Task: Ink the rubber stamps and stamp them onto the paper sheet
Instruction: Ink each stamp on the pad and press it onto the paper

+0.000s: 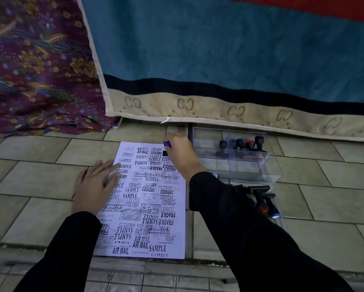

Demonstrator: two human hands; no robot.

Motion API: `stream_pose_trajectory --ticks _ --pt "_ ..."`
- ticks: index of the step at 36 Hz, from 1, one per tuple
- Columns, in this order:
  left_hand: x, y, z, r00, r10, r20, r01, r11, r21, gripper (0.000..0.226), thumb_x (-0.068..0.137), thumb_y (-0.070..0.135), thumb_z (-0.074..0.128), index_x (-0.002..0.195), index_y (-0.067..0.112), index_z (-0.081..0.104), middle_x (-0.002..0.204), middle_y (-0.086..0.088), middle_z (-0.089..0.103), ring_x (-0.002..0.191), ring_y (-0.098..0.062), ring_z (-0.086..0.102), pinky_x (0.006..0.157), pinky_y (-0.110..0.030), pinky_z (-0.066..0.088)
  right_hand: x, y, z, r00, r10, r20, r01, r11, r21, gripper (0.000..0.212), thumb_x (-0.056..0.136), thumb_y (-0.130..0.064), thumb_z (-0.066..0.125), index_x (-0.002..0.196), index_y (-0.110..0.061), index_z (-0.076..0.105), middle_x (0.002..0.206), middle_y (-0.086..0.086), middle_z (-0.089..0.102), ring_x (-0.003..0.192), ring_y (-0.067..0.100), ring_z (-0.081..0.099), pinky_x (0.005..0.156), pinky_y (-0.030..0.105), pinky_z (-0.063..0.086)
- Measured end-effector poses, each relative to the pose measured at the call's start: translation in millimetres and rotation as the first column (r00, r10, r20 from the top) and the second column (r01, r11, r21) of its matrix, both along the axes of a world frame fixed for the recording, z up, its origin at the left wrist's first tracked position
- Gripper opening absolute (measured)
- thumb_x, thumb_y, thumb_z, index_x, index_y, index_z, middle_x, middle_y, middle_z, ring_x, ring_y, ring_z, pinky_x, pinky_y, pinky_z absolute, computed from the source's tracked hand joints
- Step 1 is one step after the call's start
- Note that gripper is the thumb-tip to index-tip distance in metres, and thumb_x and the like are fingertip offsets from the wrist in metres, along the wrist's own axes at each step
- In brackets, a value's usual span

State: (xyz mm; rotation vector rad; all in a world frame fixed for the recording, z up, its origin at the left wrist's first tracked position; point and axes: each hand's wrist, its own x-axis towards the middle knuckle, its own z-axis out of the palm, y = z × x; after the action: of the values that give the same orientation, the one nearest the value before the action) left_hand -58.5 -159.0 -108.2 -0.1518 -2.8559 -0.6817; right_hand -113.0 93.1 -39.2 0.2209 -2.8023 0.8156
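Observation:
A white paper sheet point(147, 199), crowded with black stamp prints, lies on the tiled floor. My left hand point(96, 184) lies flat on the sheet's left edge with straight fingers. At the sheet's top right corner my right hand point(180, 153) grips a rubber stamp point(167, 144) with a purple-topped handle; its black base touches the paper. Several more black-handled stamps point(243, 145) stand in a clear plastic box point(259, 167) to the right.
A second group of stamps point(265, 202) lies on a clear lid beside my right forearm. A teal and beige mat point(219, 114) runs along the back, with patterned maroon cloth point(35, 70) at the back left. A raised tiled edge crosses in front of the sheet.

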Motion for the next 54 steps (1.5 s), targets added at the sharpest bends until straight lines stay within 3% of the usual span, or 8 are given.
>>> stream_pose_trajectory --ticks 20,27,32,35,39,42,47,54 --pt "-0.2 -1.0 -0.5 1.0 -0.004 -0.02 0.004 1.0 0.008 0.055 0.087 0.061 0.031 0.128 0.038 0.059 0.143 0.01 0.051 0.14 -0.014 0.033 0.113 -0.039 0.014 10.8 2.7 -2.8 1.0 -0.006 -0.012 0.006 0.999 -0.041 0.015 0.084 0.006 0.053 0.095 -0.004 0.054 0.099 0.013 0.052 0.078 0.032 0.056 0.067 0.044 0.054" --pt "0.2 -2.2 -0.2 1.0 -0.011 -0.016 0.012 1.0 0.02 0.053 0.087 0.061 0.032 0.128 0.039 0.058 0.143 0.011 0.051 0.14 -0.013 0.032 0.113 -0.039 0.014 14.8 25.8 21.3 0.96 -0.243 -0.138 0.158 0.879 -0.45 0.031 0.083 0.0 0.065 0.11 -0.009 0.055 0.108 0.01 0.056 0.09 0.019 0.057 0.08 0.027 0.052" --pt "-0.2 -1.8 0.0 1.0 -0.011 -0.024 0.012 1.0 0.016 0.054 0.087 0.061 0.032 0.127 0.038 0.059 0.142 0.009 0.052 0.14 -0.014 0.034 0.112 -0.041 0.017 45.1 62.0 47.8 0.903 -0.309 -0.298 0.146 0.873 -0.465 0.032 0.083 -0.005 0.068 0.113 -0.014 0.062 0.105 -0.002 0.051 0.075 0.011 0.06 0.073 0.012 0.051" --pt "0.3 -1.3 0.1 1.0 -0.008 -0.025 0.009 1.0 0.012 0.054 0.087 0.06 0.033 0.127 0.038 0.059 0.142 0.01 0.052 0.139 -0.014 0.034 0.112 -0.04 0.016 74.9 83.3 53.2 0.897 -0.345 -0.275 0.187 0.861 -0.472 0.027 0.082 -0.007 0.069 0.107 -0.015 0.062 0.107 -0.003 0.052 0.076 0.001 0.059 0.072 0.012 0.052" --pt "0.2 -0.2 1.6 1.0 -0.008 -0.026 0.008 1.0 0.011 0.054 0.086 0.06 0.033 0.127 0.037 0.06 0.141 0.009 0.052 0.139 -0.015 0.035 0.11 -0.037 0.016 118.6 102.4 49.0 0.946 -0.301 -0.123 0.202 0.839 -0.505 0.025 0.084 -0.01 0.066 0.106 -0.022 0.059 0.11 0.001 0.055 0.092 -0.001 0.06 0.086 0.02 0.054" --pt "0.6 0.1 1.8 1.0 -0.007 -0.027 0.008 1.0 0.008 0.055 0.086 0.06 0.033 0.127 0.037 0.06 0.141 0.009 0.053 0.139 -0.015 0.035 0.111 -0.038 0.017 152.9 108.4 42.0 0.968 -0.239 -0.083 0.175 0.867 -0.466 0.03 0.085 -0.005 0.064 0.106 -0.026 0.059 0.109 0.002 0.059 0.096 0.001 0.061 0.087 0.02 0.053" --pt "0.4 -0.4 1.3 1.0 -0.006 -0.021 0.006 1.0 0.005 0.056 0.086 0.061 0.032 0.127 0.037 0.06 0.142 0.009 0.052 0.139 -0.015 0.036 0.112 -0.041 0.018 192.0 119.5 20.2 0.949 -0.224 -0.224 0.167 0.954 -0.247 0.032 0.076 -0.001 0.073 0.104 -0.015 0.064 0.101 -0.002 0.058 0.096 -0.002 0.058 0.085 0.011 0.05" --pt "0.0 -1.1 0.7 1.0 -0.007 -0.014 0.007 1.0 -0.009 0.056 0.086 0.061 0.031 0.128 0.036 0.059 0.142 0.008 0.052 0.139 -0.016 0.036 0.112 -0.041 0.018 236.4 120.2 -10.9 0.967 -0.113 -0.228 0.088 0.989 -0.119 0.019 0.081 -0.029 0.06 0.095 -0.017 0.066 0.1 -0.005 0.053 0.096 0.001 0.055 0.084 0.008 0.04"
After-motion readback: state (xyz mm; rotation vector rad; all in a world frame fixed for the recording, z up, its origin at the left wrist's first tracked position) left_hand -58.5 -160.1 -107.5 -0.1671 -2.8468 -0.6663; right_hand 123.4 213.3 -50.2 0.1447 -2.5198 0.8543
